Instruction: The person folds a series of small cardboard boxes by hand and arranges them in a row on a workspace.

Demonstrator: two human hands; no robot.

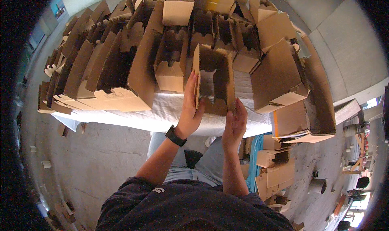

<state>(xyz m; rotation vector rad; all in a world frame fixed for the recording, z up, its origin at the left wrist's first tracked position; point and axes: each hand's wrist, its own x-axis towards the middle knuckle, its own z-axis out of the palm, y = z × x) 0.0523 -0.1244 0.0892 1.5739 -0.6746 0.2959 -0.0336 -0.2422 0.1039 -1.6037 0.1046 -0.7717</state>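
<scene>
With the fingers of the left hand, an open-topped cardboard box is gripped by its left wall; whether the right hand grips, fingers bent, cannot be told. Its walls are best kept square by even pressure above the white cloth.

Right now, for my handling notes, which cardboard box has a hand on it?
The open-topped box at picture centre, between the left hand and right hand; no hand touches the other boxes.
</scene>
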